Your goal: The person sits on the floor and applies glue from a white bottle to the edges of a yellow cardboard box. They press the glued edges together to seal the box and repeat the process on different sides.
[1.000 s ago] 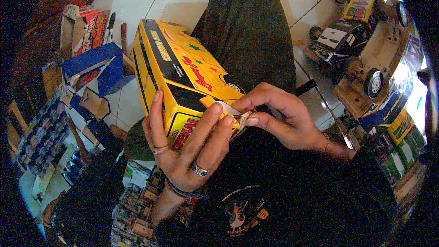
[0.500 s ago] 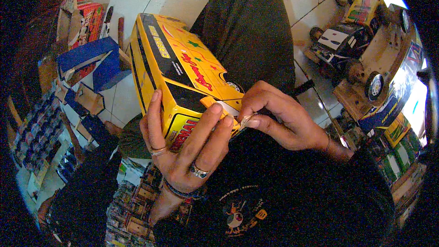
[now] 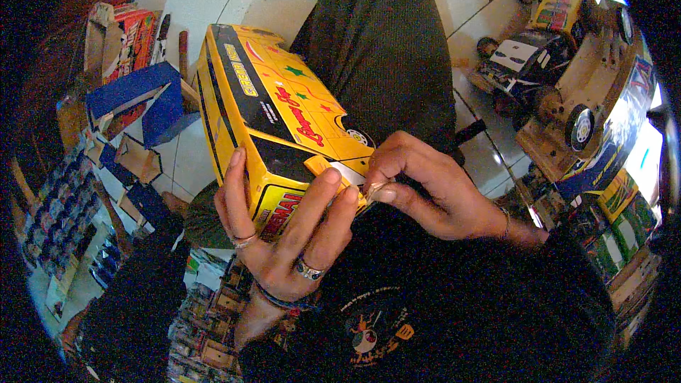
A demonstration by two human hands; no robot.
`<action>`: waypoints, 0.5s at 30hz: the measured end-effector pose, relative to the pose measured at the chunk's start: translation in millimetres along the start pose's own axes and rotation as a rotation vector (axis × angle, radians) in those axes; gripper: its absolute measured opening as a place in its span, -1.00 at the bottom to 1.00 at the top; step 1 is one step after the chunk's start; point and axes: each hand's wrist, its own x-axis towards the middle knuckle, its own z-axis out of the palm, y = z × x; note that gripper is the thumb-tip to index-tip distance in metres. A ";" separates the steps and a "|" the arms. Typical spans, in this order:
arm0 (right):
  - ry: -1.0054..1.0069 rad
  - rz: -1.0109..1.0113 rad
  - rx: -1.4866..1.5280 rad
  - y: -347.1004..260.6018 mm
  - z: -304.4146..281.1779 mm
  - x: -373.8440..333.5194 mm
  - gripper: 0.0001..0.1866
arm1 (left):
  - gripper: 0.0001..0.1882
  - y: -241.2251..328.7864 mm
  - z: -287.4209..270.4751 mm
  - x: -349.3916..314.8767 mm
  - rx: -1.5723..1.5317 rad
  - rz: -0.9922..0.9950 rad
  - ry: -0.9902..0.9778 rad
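Note:
A yellow toy bus (image 3: pixel 267 99) with black window bands, red lettering and green and red stars lies tilted in front of me. My left hand (image 3: pixel 287 230) grips its near end, with fingers spread over the end panel and its edge. At the bus's near right corner, thumb and forefinger of my right hand (image 3: pixel 436 195) pinch a thin, pale bit. What that bit is cannot be made out. Beside the left fingertips, a small yellow and white flap (image 3: pixel 333 168) sticks up from the corner. One toy wheel (image 3: pixel 360 136) shows in its arch on the bus's side.
Wooden toy vehicles (image 3: pixel 532 57) stand on the tiled floor (image 3: pixel 489 0) at the right, one tipped with its wheeled underside (image 3: pixel 582 128) showing. A blue angular piece (image 3: pixel 138 103), a red box (image 3: pixel 135 39) and a knife (image 3: pixel 163 32) lie left. My knee (image 3: pixel 376 50) rises beyond the bus.
The bus has shifted slightly left and toward me. Both hands keep their hold, and the right hand's pinch has moved a little left with the corner.

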 end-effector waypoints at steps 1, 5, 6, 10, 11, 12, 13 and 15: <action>-0.011 0.000 -0.010 0.3 -0.7 0.1 -0.90 | -0.64 -0.2 0.2 0.2 0.020 0.014 0.001; -0.011 -0.016 0.024 1.4 -2.4 0.4 -0.90 | -0.64 -0.7 1.1 0.3 0.015 0.016 -0.016; -0.013 -0.008 0.032 1.5 -2.6 0.3 -0.90 | -0.64 -0.6 1.1 0.3 -0.001 0.007 -0.029; -0.023 0.004 0.041 2.2 -2.1 -0.3 -0.90 | -0.64 -0.3 0.3 0.0 0.022 0.008 -0.010; -0.033 0.002 0.032 2.4 -2.6 -0.4 -0.89 | -0.64 -0.3 -0.1 -0.2 0.020 0.007 -0.010; -0.042 0.000 0.022 2.5 -3.3 -0.5 -0.89 | -0.64 -0.3 -0.4 -0.3 0.003 -0.004 -0.015; -0.051 -0.004 0.012 2.8 -3.9 -0.2 -0.88 | -0.63 -0.7 -0.3 -0.3 0.024 0.011 -0.004; -0.047 -0.027 0.009 3.2 -4.7 0.5 -0.86 | -0.63 -1.3 0.0 -0.2 0.029 0.018 0.007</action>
